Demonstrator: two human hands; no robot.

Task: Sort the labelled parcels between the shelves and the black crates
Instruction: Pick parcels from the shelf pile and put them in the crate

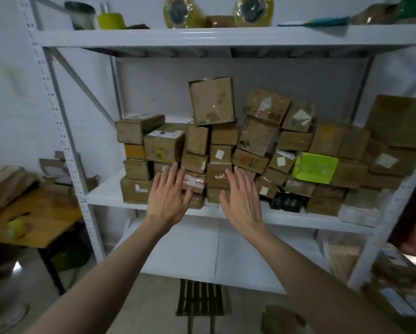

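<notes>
Several brown cardboard parcels [250, 138] with labels are stacked in an uneven pile on the middle shelf [105, 194] of a white metal rack. One bright green parcel [316, 167] sits among them to the right. My left hand [169, 196] and my right hand [242, 196] are both stretched out in front of the pile's lower middle, fingers straight and spread, holding nothing. Between the two hands lies a small parcel with a red-printed label [195, 180]. No black crate shows clearly in the head view.
The top shelf [202, 36] carries tape rolls [254, 10] and containers. A wooden table [33, 218] with yellow-green tape rolls stands at left. A dark slatted stool [199, 297] stands on the floor below. More parcels [395, 273] lie at lower right.
</notes>
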